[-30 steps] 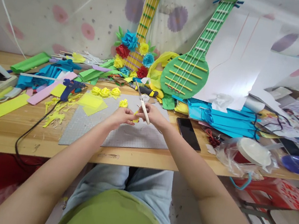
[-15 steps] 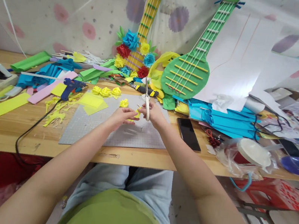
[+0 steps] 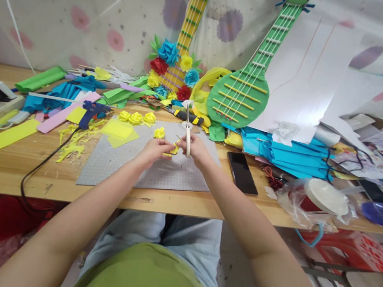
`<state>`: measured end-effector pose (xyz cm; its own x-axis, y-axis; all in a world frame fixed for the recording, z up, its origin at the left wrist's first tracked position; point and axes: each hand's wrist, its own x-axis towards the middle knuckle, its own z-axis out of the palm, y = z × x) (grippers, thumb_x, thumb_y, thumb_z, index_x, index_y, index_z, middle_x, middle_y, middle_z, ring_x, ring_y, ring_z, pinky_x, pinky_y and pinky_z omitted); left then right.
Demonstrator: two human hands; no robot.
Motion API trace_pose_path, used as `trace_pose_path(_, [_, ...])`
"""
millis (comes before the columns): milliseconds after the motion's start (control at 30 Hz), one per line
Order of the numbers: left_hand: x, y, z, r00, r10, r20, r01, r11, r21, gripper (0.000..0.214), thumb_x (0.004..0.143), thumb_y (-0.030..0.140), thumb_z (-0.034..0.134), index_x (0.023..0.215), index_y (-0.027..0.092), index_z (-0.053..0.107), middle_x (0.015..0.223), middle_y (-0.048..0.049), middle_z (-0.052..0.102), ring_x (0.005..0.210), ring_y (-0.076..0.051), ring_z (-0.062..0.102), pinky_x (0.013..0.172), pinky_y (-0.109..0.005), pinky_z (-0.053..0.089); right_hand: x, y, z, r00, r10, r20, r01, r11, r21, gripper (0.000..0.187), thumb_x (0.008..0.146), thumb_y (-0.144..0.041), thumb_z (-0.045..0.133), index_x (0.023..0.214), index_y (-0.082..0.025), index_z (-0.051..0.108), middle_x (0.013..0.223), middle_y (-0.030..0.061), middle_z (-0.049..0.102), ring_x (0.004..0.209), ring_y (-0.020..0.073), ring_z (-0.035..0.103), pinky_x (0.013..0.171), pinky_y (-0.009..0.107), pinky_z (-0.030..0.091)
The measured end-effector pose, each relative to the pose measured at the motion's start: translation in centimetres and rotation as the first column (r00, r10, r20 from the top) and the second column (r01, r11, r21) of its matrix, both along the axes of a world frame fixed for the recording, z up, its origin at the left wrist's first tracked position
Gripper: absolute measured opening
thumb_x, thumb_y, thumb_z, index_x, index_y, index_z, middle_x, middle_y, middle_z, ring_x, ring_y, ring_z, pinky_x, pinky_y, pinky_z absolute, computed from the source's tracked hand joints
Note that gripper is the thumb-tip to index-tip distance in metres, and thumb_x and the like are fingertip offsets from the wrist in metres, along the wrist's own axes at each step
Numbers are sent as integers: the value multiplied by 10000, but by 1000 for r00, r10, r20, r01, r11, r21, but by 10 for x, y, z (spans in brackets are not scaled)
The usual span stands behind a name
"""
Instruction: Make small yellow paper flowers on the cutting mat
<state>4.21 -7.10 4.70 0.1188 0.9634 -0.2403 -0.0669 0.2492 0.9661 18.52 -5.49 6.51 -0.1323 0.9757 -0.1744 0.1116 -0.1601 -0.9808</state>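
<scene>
Over the grey cutting mat [image 3: 110, 169], my left hand [image 3: 154, 151] pinches a small piece of yellow paper [image 3: 173, 150]. Close beside it, my right hand [image 3: 197, 149] is closed around white-handled scissors [image 3: 188, 138], whose blades point up and away from me. A thin stick also shows by the right fingers, which touch or nearly touch the yellow paper. Just beyond the left hand lies a yellow paper flower [image 3: 159, 132], with several more yellow flowers [image 3: 135, 118] in a row behind. Flat yellow paper sheets [image 3: 120, 132] lie at the mat's left.
A glue gun [image 3: 90, 113] with a black cord lies left of the mat. Right of it rest a phone [image 3: 242, 173] and a lidded cup in plastic [image 3: 317, 197]. A green paper instrument [image 3: 238, 97] and a flowered yellow one [image 3: 187, 31] lean at the back.
Both hands stay almost in place over the mat. The left fingers have closed in slightly on the yellow paper, and its visible part has turned a little.
</scene>
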Motion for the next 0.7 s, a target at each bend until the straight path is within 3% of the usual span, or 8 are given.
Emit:
trace_pose_path(200, [9, -4, -1, 992, 16, 127, -13, 1000, -26, 290, 597, 306, 690, 763, 146, 514, 776, -66, 631, 757, -211, 640, 552, -265, 500, -1, 1, 0, 998, -44, -35, 44, 999, 0, 344, 524, -278, 707, 701, -200, 422, 505, -72, 464, 448, 65, 426, 427, 206, 370])
trace_pose_path(333, [16, -6, -6, 972, 102, 213, -100, 995, -21, 331, 608, 180, 686, 827, 159, 439, 738, -48, 628, 736, -194, 642, 570, -270, 510, 1, 0, -3, 996, -63, -62, 65, 998, 18, 367, 494, -291, 723, 702, -190, 437, 489, -75, 466, 437, 67, 427, 429, 213, 359])
trace_pose_path(433, [14, -7, -5, 931, 142, 338, -106, 987, -123, 303, 629, 72, 639, 835, 152, 432, 706, -28, 617, 685, -158, 639, 561, -241, 515, 5, -1, -6, 993, -1, -119, 6, 999, 42, 375, 484, -320, 732, 690, -192, 446, 459, -81, 449, 425, 65, 414, 428, 210, 340])
trace_pose_path(567, [2, -7, 0, 804, 88, 588, 150, 927, -343, 132, 731, 46, 509, 840, 119, 517, 688, -25, 596, 660, -84, 619, 523, -126, 493, 11, -1, -10, 939, 179, -293, -175, 984, 42, 376, 488, -349, 733, 704, -182, 475, 480, -76, 463, 437, 58, 406, 445, 203, 329])
trace_pose_path(700, [-6, -10, 3, 658, 66, 750, 345, 859, -378, 151, 787, 79, 439, 854, 132, 563, 689, -31, 587, 668, -60, 605, 478, -71, 460, 13, 1, -13, 868, 295, -399, -309, 951, 31, 390, 481, -305, 747, 752, -169, 502, 590, -53, 526, 466, 49, 417, 464, 197, 326])
